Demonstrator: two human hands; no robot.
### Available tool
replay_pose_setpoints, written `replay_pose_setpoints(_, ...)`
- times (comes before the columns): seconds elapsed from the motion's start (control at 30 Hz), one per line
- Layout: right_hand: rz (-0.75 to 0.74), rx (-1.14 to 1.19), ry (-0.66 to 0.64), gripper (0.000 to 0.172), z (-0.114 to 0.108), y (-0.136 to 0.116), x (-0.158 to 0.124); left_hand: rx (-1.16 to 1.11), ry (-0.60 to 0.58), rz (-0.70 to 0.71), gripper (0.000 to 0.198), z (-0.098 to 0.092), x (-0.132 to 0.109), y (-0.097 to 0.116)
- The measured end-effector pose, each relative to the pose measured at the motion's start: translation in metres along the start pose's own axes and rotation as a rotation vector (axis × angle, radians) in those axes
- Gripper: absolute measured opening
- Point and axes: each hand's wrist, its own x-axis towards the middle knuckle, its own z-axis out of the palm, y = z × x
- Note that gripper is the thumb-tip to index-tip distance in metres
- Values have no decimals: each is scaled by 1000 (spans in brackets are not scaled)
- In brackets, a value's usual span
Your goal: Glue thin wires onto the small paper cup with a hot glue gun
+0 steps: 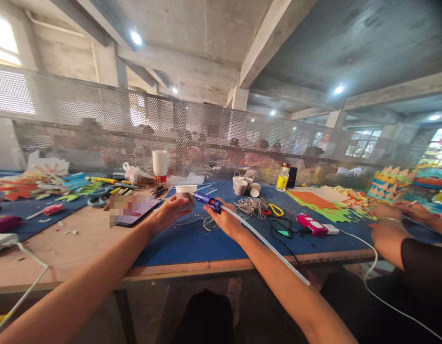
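Observation:
My left hand [169, 212] is closed around a white paper cup [187, 189], held above the table; the lower part of the cup looks greyish. In my right hand [226, 220] is a blue hot glue gun [209, 201], its nozzle close to the cup's side. Whether the nozzle touches the cup I cannot tell. A long glue stick [267, 245] runs out of the gun's back, over my right forearm. Beyond my right hand, a bundle of grey cord [251, 206] lies beside yellow-handled scissors [276, 209]. Several small cups [239, 185] stand behind the cord.
A phone [144, 210] lies left of my left hand. Behind it stand stacked paper cups [159, 162]. A yellow-labelled bottle [283, 179], coloured paper [321, 203] and a pink device [311, 224] lie rightward. A co-worker's hands [387, 222] work at far right. Perforated metal screen [206, 129] behind.

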Motion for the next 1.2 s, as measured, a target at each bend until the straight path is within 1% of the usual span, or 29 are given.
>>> replay_pose_setpoints(0.3, -49, -123, 43, 37, 4, 4, 0, 35, 9, 11, 41, -4, 2, -3)
replay_pose_setpoints(0.53, -60, -133, 43, 39, 4, 4, 0, 45, 9, 21, 44, -6, 4, -5)
replay_pose_setpoints(0.8, -91, -137, 42, 36, 3, 4, -1, 63, -6, 19, 45, -7, 4, -6)
replay_pose_setpoints(1.2, -95, -152, 40, 36, 4, 5, -1, 68, -21, 19, 45, -10, 6, -8)
